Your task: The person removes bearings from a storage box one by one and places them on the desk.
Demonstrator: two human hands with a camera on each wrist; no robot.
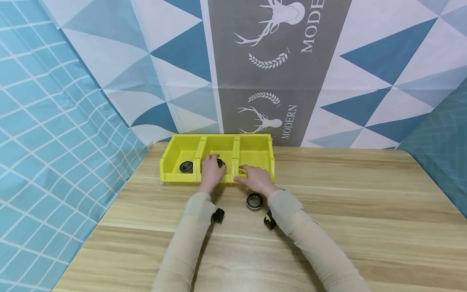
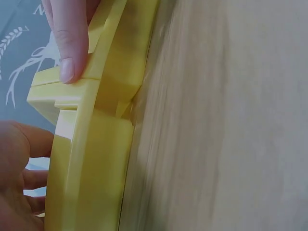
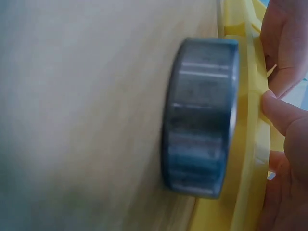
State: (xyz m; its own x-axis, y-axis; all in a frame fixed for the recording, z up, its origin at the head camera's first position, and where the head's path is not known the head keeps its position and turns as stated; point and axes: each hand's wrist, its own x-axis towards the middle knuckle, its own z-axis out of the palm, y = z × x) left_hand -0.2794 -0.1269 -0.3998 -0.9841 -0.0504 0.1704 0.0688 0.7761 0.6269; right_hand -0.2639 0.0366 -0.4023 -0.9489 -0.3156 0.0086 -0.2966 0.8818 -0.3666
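Note:
In the head view my left hand point(image 1: 212, 172) reaches into the middle compartment of a yellow three-part bin point(image 1: 217, 178). Its thumb and fingers are around a black-sealed ball bearing point(image 1: 220, 163), partly hidden by the hand. My right hand point(image 1: 257, 178) is at the front of the right compartment. It grips the bin's front edge, the thumb on the rim by the divider and the fingers inside. A second bearing point(image 1: 186, 166) lies in the left compartment. Another bearing point(image 1: 254, 201) lies on the table below my right hand; its steel side point(image 3: 201, 118) fills the middle of the right wrist view.
The wooden table point(image 1: 350, 211) carries the bin near its back edge, against a patterned wall covering point(image 1: 266, 77). A blue checked sheet point(image 1: 54, 134) hangs along the left side. Small black devices point(image 1: 218, 215) sit at both wrists.

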